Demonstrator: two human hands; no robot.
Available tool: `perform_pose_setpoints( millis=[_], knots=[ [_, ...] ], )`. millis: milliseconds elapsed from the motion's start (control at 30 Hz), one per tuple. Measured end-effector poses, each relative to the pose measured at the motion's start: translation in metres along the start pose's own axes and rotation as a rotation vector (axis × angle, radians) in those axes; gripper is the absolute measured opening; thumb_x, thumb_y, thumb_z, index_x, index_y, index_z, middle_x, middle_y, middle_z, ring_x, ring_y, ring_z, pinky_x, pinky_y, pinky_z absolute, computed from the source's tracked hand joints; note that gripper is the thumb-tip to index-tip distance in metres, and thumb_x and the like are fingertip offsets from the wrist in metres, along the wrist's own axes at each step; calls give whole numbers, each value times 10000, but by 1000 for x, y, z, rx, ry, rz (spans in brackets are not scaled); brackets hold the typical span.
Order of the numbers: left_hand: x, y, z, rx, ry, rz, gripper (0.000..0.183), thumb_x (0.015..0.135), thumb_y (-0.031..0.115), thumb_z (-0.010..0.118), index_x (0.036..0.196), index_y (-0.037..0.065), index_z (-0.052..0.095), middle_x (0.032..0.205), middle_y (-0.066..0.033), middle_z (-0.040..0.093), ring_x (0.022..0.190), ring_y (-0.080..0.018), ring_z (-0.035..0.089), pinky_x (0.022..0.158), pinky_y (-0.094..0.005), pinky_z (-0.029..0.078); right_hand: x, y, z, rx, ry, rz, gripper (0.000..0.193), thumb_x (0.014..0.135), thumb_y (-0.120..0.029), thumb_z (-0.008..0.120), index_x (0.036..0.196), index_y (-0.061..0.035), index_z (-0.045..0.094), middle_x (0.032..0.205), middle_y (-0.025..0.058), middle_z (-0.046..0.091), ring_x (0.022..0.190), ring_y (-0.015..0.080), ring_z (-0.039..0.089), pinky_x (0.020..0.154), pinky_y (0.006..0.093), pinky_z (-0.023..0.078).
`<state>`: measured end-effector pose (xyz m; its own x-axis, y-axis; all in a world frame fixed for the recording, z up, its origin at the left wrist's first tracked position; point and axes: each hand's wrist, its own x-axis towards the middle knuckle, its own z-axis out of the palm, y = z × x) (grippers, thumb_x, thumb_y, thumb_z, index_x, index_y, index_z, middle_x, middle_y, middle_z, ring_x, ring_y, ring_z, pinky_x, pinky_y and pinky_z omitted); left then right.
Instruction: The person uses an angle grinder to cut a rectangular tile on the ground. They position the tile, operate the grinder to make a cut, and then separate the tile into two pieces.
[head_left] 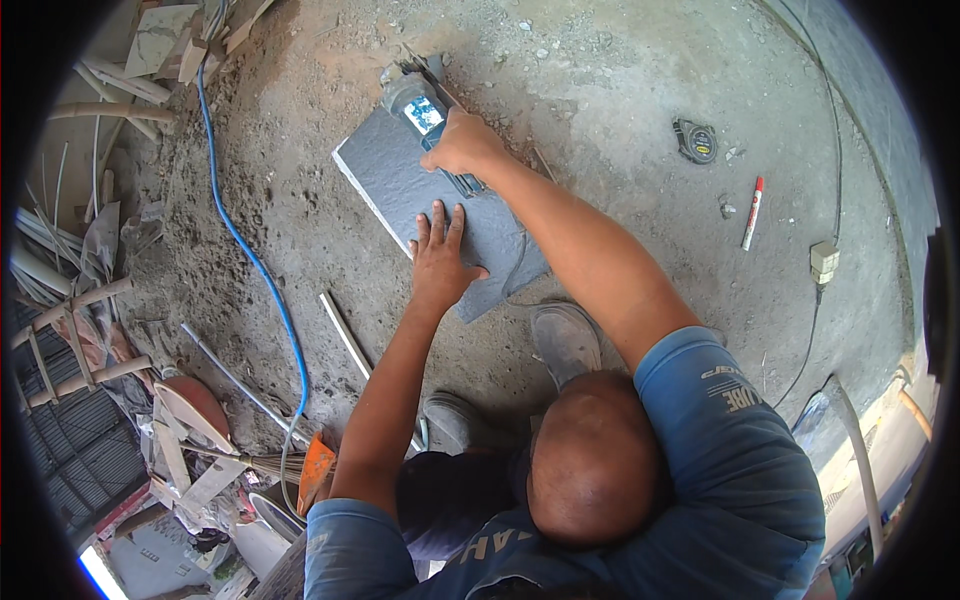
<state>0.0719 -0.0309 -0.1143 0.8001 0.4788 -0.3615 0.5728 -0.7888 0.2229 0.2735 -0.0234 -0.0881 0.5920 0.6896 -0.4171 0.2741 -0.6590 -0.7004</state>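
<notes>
A grey stone-look tile (385,165) lies on the rough floor in front of me, set at a slant. My left hand (442,262) rests flat on its near part, fingers spread and thumb out to the right. My right hand (468,145) is wrapped round the body of a handheld power cutter (410,98), teal and dark with a white and blue label. The cutter sits at the tile's far edge, and its blade is hidden from me. A thin cord (518,268) runs over the tile's near right part.
To the right lie a tape measure (696,141), a red-capped white marker (753,213) and a cord with a pale socket block (824,262). On the left are a blue hose (246,240), a white strip (345,335) and piled scraps with a wooden ladder (75,345). My shoes (565,340) stand close to the tile.
</notes>
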Motion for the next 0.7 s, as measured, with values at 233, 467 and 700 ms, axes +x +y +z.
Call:
perform_pose_setpoints(
  millis=[233, 467, 700],
  knots=[
    [0, 2, -2, 7, -13, -11, 1187, 559, 288, 907, 1542, 195, 247, 1611, -184, 143, 1459, -465, 152, 1099, -651, 293, -4, 2, -2, 17, -15, -12, 832, 620, -318, 819, 1277, 64, 479, 1241, 258, 609, 1139, 367, 622, 946, 415, 510],
    [0, 6, -5, 21, -25, -26, 1182, 564, 288, 906, 1542, 198, 248, 1614, -175, 140, 1460, -461, 149, 1105, -644, 291, -6, 2, -1, 13, 0, 5, 830, 629, -320, 821, 1284, 58, 481, 1242, 260, 608, 1151, 368, 616, 953, 415, 508],
    [0, 6, -4, 6, -14, -16, 1192, 558, 290, 907, 1544, 206, 243, 1614, -171, 143, 1460, -460, 151, 1103, -645, 292, -4, 5, 0, 11, 5, -3, 828, 630, -319, 818, 1287, 57, 481, 1247, 260, 606, 1154, 363, 615, 953, 414, 509]
  ],
)
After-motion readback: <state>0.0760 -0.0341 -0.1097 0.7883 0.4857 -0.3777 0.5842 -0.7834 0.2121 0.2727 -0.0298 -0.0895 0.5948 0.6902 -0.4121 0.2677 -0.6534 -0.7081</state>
